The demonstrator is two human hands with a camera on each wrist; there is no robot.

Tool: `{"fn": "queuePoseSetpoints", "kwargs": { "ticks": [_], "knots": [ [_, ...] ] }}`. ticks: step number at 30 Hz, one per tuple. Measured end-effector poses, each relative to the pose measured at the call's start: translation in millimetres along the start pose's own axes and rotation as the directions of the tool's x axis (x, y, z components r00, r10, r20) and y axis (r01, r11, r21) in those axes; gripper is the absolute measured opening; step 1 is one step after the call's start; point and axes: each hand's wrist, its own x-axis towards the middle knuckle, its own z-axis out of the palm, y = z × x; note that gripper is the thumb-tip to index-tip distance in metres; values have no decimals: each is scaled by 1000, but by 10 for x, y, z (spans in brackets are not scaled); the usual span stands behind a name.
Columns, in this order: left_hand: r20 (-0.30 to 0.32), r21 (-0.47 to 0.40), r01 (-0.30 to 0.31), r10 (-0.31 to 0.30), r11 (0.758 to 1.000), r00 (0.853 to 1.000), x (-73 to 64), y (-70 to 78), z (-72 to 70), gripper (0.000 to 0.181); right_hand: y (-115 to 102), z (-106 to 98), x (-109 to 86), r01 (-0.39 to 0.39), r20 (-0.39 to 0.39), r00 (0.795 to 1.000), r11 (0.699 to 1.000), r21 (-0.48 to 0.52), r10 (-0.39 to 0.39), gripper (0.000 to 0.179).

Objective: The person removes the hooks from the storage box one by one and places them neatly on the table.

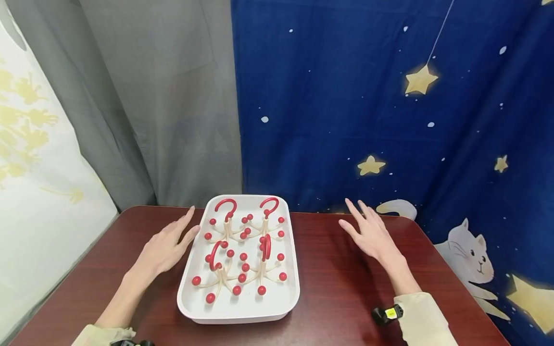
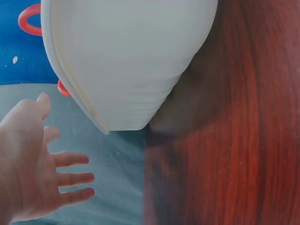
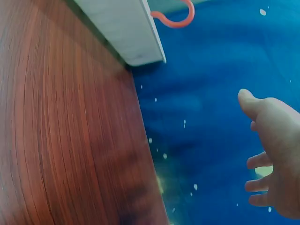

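Note:
A white tray (image 1: 242, 315) stands at the middle of the table. In it are several upright pieces, each with a cream stem (image 1: 221, 276), a red hook (image 1: 267, 247) on top and thin splayed arms ending in red balls. My left hand (image 1: 166, 246) hovers at the tray's left side, fingers extended, its fingertips close to the rim in the head view. Well to the right of the tray, my right hand (image 1: 371, 236) is held above the table with fingers spread. Both hands hold nothing. The wrist views show the tray's outer wall (image 2: 126, 61) and parts of red hooks (image 3: 183, 22).
The dark red wood-grain table (image 1: 333, 288) ends at a grey curtain (image 1: 182, 105) and a blue curtain (image 1: 324, 120) printed with stars and a cat. A pale panel with yellow prints (image 1: 39, 158) stands at the left. A black wrist device (image 1: 385, 315) sits at my right cuff.

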Motion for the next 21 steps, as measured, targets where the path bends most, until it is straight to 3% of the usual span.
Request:
{"fn": "queuePoseSetpoints", "kwargs": {
  "ticks": [11,21],
  "knots": [
    [4,-92,33,-32,995,999,-60,-20,93,73,-338,94,20,69,-13,998,991,113,-68,69],
    [-52,-246,-45,34,968,998,-90,-56,191,68,-715,175,27,126,6,991,962,243,-131,66]
  ]
}}
